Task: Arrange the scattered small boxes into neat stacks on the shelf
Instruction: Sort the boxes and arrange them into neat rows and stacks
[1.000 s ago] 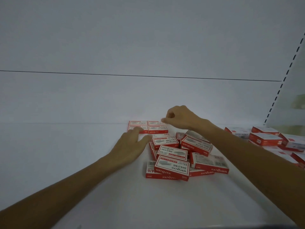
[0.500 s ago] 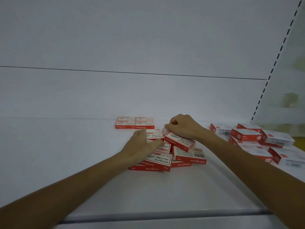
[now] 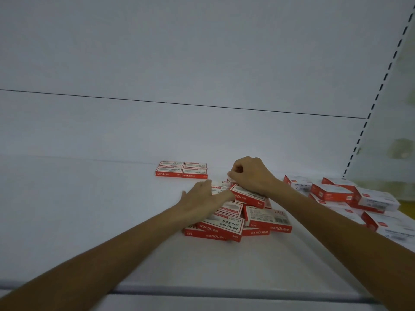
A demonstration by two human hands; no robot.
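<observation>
Shelf: wide white shelf board [image 3: 89, 209] with a white back panel; front edge visible below the forearms.
Task boxes: loose heap of small red-and-white cardboard boxes [image 3: 267, 217] at mid-shelf, overlapping at odd angles.
Sorted so far: flat block of four matching boxes [image 3: 182, 169], set edge to edge, against the back just behind and left of the heap.
Left hand [image 3: 202, 200]: fingers straight, lying flat over the heap's left side.
Right hand [image 3: 251, 176]: fingers curled, heel resting on a tilted red box [image 3: 247, 195] atop the heap; impossible to tell whether anything is pinched.
Surroundings: larger red-and-white boxes [image 3: 332, 191] scattered to the right, close beside the right forearm; slotted upright [image 3: 381, 86] beyond.
Change: unlike a second ago, left hand now on the heap, not beside it; right hand drawn away from the back block.
</observation>
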